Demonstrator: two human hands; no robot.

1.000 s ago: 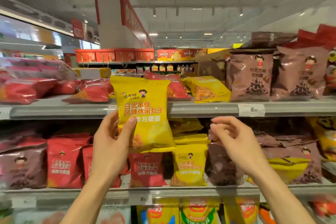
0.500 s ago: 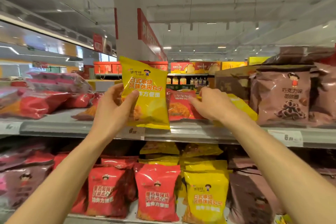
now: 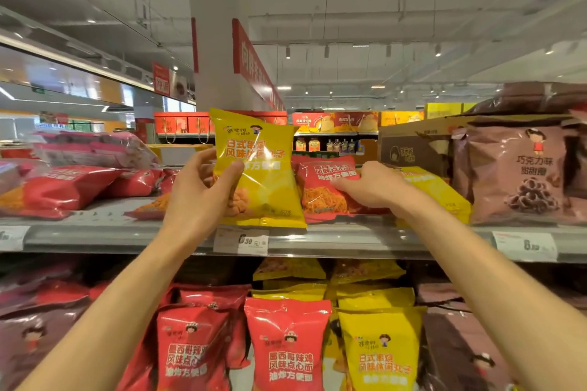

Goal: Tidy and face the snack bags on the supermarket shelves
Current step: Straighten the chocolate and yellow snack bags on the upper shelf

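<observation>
I am seeing the yellow snack bag (image 3: 259,168) standing upright at the front edge of the upper shelf (image 3: 127,233), its printed face turned toward me and its bottom seam sitting just above the price tag (image 3: 241,241). My left hand (image 3: 198,197) is gripping it by its left side, the thumb pressing across the front of the bag and the fingers wrapping behind it. Just beside it on the right, a red noodle bag (image 3: 320,187) is leaning back on the same shelf, and my right hand (image 3: 371,186) is closing on its right edge, fingers curling over the front; I cannot tell how firm that hold is. Under the right wrist another yellow bag (image 3: 438,190) is lying flat. Further right, a brown chocolate-ring bag (image 3: 514,174) is standing upright, with a cardboard box (image 3: 413,143) behind it. To the left, red bags (image 3: 66,187) are lying on their sides across the shelf. On the lower shelf, red bags (image 3: 286,349) and a yellow bag (image 3: 381,355) are standing facing forward, with dark brown bags at both ends.
</observation>
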